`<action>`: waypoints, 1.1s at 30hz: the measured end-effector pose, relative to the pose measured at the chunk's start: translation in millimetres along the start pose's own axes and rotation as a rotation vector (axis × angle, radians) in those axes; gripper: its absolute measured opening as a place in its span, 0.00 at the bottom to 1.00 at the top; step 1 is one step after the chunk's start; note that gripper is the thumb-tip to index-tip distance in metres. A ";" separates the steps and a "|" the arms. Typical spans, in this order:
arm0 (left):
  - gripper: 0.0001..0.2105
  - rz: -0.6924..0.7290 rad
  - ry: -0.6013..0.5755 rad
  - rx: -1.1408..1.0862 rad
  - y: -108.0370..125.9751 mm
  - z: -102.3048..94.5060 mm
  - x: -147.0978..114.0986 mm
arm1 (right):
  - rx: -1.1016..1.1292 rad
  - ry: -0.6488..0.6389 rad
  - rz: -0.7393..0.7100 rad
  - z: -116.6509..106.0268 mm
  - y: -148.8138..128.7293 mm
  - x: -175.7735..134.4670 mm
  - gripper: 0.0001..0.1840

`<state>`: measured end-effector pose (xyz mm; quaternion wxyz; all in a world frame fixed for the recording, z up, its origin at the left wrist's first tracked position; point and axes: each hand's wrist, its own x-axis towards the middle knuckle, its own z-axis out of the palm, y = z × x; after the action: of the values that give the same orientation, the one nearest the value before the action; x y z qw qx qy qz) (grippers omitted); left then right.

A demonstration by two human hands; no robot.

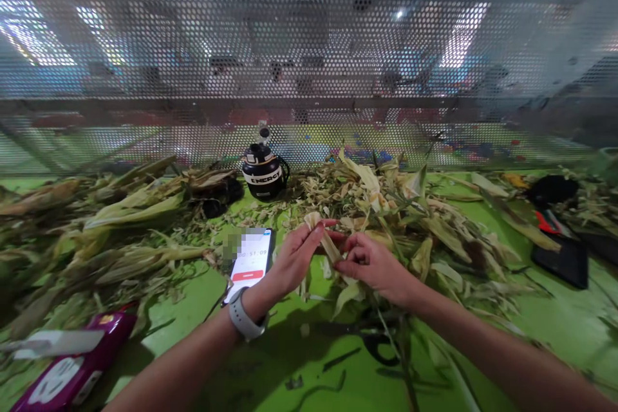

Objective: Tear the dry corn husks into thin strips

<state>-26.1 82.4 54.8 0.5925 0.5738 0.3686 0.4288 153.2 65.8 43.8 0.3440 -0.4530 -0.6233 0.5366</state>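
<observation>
Between my two hands is a pale bundle of corn husk (329, 248), held tilted above the green table (309, 367). My left hand (300, 256), with a grey watch (245, 317) on its wrist, is closed around the upper end of the husk. Thumb and fingers of my right hand (374, 267) pinch its lower end. Black-handled scissors (381, 347) lie on the table below my hands, partly covered by husk strips. A phone (251, 264) showing a timer rests just left of my left hand.
Heaps of loose corn husks (130, 215) spread left and right (449, 232). A dark jug labelled ENERGY (263, 170) stands before a perforated metal screen (309, 64). A purple object (72, 367) lies front left, a black phone (562, 264) at right. People show dimly behind the screen.
</observation>
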 end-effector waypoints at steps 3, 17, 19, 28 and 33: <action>0.21 -0.050 0.006 -0.085 4.0 1.0 -2.1 | 0.036 0.019 0.055 0.8 1.3 1.0 0.22; 0.14 -0.205 -0.020 -0.345 5.2 3.3 -2.4 | 0.344 -0.216 0.329 13.4 -6.3 -9.8 0.19; 0.13 -0.222 -0.001 -0.382 3.6 2.7 -1.4 | 0.332 -0.197 0.296 13.6 -8.1 -11.5 0.20; 0.09 -0.221 0.177 -0.678 -2.4 17.8 -3.5 | 0.302 -0.289 0.142 25.3 0.3 -11.9 0.21; 0.12 -0.140 0.214 -0.628 -3.2 24.6 -5.5 | 0.396 -0.236 0.181 36.7 7.2 -13.4 0.21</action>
<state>-5.0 68.4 53.0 0.7261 0.2884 0.3172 0.5376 125.8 40.3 30.7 0.3014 -0.3648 -0.4988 0.7261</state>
